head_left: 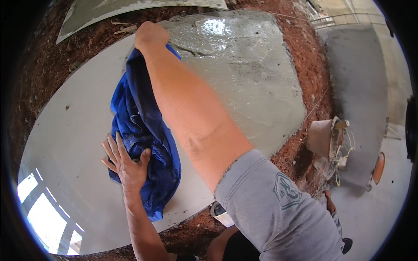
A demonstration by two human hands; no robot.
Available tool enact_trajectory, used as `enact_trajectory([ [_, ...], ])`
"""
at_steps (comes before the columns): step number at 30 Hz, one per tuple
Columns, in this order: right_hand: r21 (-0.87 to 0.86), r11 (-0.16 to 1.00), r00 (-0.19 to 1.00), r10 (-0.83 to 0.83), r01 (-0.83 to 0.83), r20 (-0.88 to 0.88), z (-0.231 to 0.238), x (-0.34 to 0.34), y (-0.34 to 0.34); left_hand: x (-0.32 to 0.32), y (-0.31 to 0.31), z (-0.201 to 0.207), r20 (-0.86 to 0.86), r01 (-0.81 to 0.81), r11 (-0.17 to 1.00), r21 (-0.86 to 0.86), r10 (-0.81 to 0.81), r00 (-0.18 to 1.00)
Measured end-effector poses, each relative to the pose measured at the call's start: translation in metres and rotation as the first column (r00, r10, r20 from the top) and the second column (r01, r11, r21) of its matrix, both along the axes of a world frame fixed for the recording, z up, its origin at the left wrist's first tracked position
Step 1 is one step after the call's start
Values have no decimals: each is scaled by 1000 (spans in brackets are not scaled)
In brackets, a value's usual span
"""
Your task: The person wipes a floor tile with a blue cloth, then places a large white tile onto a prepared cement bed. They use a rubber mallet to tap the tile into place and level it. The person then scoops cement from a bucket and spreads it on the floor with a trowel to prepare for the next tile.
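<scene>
A crumpled dark blue cloth, perhaps a garment, lies bunched on a glossy pale slab. My right hand is closed in a fist at the cloth's far end, near the slab's far edge. My left hand lies on the near left part of the cloth, fingers spread and stretched out. To the right, wet grey cement adjoins the pale slab; a dark crack or ridge runs across its far part. My right forearm crosses above both surfaces and hides some of the border between them.
Reddish soil surrounds the slab. At right, a cement-smeared bucket stands by a grey strip of floor. Another pale container sits near my body. A second pale slab lies at the far left.
</scene>
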State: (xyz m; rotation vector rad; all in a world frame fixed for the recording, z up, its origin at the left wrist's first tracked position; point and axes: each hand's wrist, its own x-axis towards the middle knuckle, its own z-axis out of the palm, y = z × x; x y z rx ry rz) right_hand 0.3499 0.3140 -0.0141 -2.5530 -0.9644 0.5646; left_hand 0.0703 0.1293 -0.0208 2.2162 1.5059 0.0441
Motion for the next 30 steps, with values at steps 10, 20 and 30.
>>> enact_trajectory([
  [10,-30,997,995,75,-73,61,-1,-26,-80,-3,-2,-1,21,28,999,23,-28,999],
  [20,-44,998,999,53,-53,6,5,-67,-234,-16,-62,4,78,158,987,-12,-156,985],
  [30,-69,991,983,122,-114,135,4,-127,-419,-41,-125,21,61,300,949,-95,-295,954],
])
